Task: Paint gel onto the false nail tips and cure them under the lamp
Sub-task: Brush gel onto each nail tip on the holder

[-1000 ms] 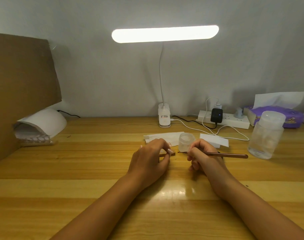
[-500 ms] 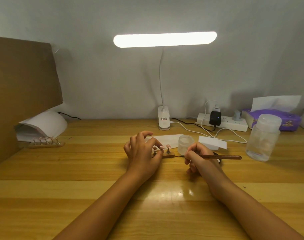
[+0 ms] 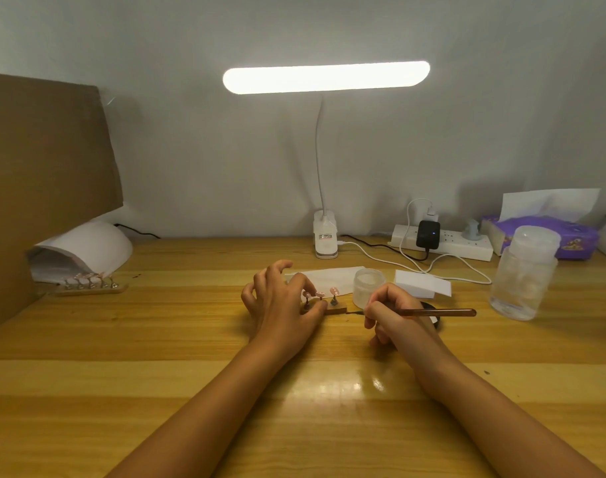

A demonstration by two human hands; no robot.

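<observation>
At tabletop [image 3: 156,339] centre, left hand [image 3: 280,307] pinched small wooden stand [image 3: 337,309] bearing glossy pink nail tips [image 3: 334,290] on upright pegs; right hand [image 3: 391,313] gripped brown brush [image 3: 442,312], bristle end beside stand.

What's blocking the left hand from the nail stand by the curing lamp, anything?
Probably nothing: yes, it looks reachable. Only bare table lies between the left hand and the far stand at the curing lamp mouth. But the hand grips the near stand, so it must let go first.

Glossy varnished wood table [image 3: 156,391], frosted plastic jar [image 3: 368,288], matt brown cardboard [image 3: 46,160].
</observation>
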